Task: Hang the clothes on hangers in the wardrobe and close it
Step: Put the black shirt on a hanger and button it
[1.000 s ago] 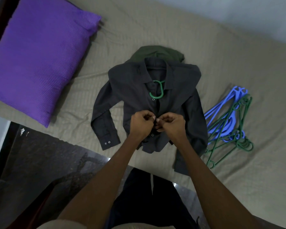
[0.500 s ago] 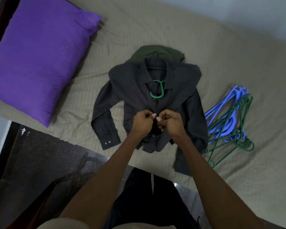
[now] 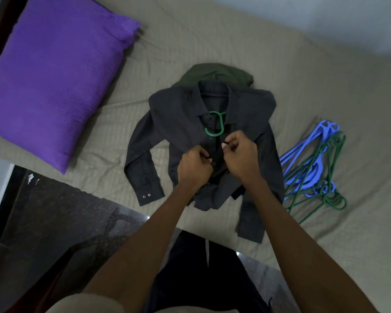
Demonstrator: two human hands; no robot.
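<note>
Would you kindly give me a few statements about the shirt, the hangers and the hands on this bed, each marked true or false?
1. A green hanger hook shows at the collar of the dark grey shirt. True.
2. The left hand holds a blue hanger. False: it pinches the shirt's front.
3. The spare hangers lie on the bed to the shirt's right. True.
4. The purple pillow covers the shirt. False: it lies apart, to the left.
5. The right hand rests open on the bed. False: it grips the shirt's front.
</note>
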